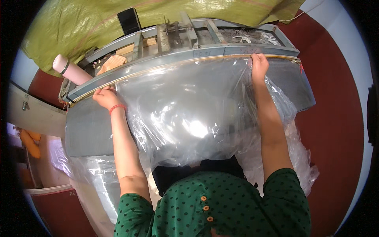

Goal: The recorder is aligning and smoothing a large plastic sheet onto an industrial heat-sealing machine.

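A transparent plastic sheet (185, 110) spreads over a dark grey padded surface (89, 128) and down toward my lap. Its far edge runs along a long metal frame (158, 62), which has a thin brass-coloured strip on the near side. At the sheet's far left corner my left hand (106, 97), with a red bead bracelet on the wrist, is closed, pinching the plastic beside the strip. My right hand (259, 65) is closed on the far right corner, its knuckles up against the frame. The fingertips of both hands are partly hidden.
A pink flask (71, 69) leans at the frame's left end, near a crumpled orange cloth (113, 63). Behind stands a black phone (129, 21) against a yellow-green tarp (87, 27). More loose plastic (298, 154) hangs at the right. A cabinet door (37, 108) is at the left.
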### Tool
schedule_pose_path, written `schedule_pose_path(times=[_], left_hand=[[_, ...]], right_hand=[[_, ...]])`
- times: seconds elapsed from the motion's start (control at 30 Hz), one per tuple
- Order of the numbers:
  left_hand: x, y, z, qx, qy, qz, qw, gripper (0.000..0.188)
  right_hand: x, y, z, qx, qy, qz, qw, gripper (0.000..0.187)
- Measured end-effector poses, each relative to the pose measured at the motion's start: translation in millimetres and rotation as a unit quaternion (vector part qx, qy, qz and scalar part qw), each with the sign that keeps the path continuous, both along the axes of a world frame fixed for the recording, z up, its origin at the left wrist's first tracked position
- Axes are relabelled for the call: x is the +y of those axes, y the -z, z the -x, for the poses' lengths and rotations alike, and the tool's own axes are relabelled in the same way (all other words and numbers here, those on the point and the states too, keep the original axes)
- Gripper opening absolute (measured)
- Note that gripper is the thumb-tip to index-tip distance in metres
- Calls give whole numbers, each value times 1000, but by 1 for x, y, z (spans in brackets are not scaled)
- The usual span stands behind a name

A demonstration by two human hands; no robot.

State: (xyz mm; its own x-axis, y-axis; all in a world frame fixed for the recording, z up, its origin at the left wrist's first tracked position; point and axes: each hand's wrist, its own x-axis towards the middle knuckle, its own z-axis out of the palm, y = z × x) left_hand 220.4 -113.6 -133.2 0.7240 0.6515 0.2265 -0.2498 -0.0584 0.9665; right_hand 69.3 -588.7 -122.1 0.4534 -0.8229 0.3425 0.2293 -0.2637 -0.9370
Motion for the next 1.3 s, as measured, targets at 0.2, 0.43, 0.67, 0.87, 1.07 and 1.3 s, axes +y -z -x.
schedule_pose_path(times=[0.2,0.43,0.67,0.87,1.07,1.3], left_hand=[[10,-1,21,110,59,-426,896,32],[-19,-22,50,48,399,-59,914,16],[-46,-52,82,-15,437,-17,899,12],[-39,-43,69,-9,398,-12,917,20],[-40,-40,67,-7,367,51,929,9],[-43,-75,108,56,436,102,892,13]], right_hand=[[0,0,15,45,-25,138,989,15],[-23,-17,84,15,20,188,982,10],[-41,-13,109,42,37,109,992,14],[-43,0,99,8,34,101,994,15],[-48,7,85,22,16,77,997,20],[38,-66,58,115,65,433,892,24]])
